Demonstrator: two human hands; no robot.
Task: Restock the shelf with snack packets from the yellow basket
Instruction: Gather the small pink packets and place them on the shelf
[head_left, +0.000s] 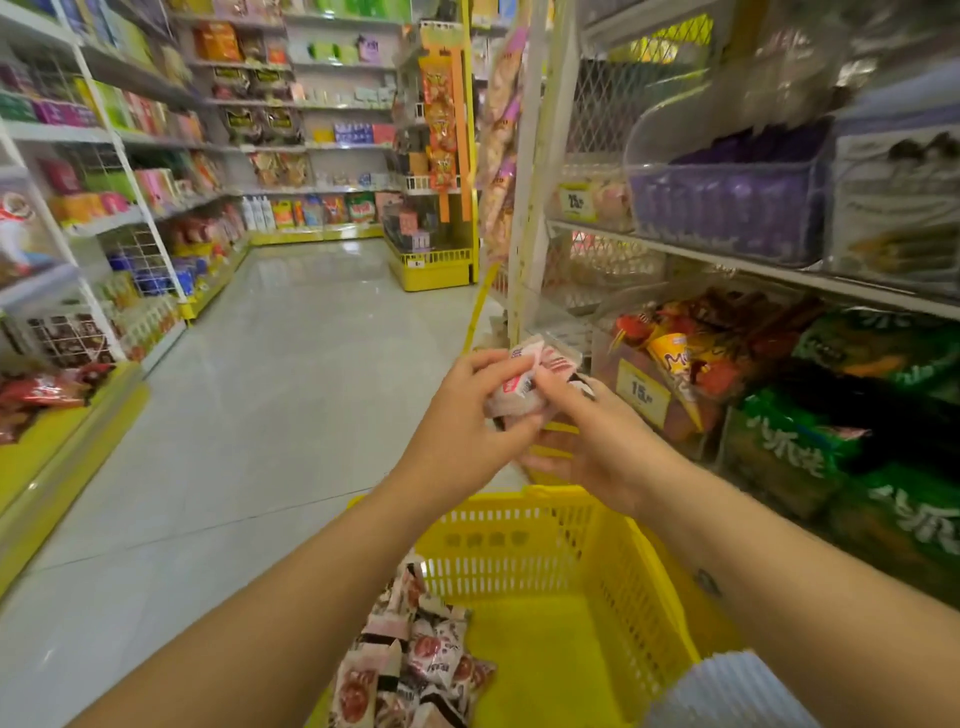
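Held packets (522, 382): small bundle of pink-and-white snack packets, raised above the yellow basket (550, 551), about level with the lower tier on the right, not yet on it.
Left hand (467, 415): fingers (480, 361) curled round the bundle from the left, gripping it.
Right hand (597, 447): thumb and forefinger pinching the bundle's right edge, other fingers spread loosely underneath.
Handling, as a judgement: probably very light. Soft, crinkly film, likely slick. Contents possibly crushable, so a gentle squeeze only.
Where to take hold: best across the flat faces, several stacked together, or by a sealed end for a single one. Loose stack liable to slide apart.
Yellow basket: perforated plastic walls, below the forearms. Heap of loose packets (415, 665) of the same pink, red and white kind at its near left side, bare yellow bottom elsewhere.
Shelf (727, 254): right of the hands, clear bins side by side on two tiers.
Upper tier: bin of purple packets (727, 208), well filled, with a price tag reading 25 (574, 200) to its left.
Lower tier: bin of orange and red cone snacks (675, 358) behind a tag reading 15 (641, 389), with green bags (810, 452) just beside it, further right.
Slot for the held kind: too blurred to tell.
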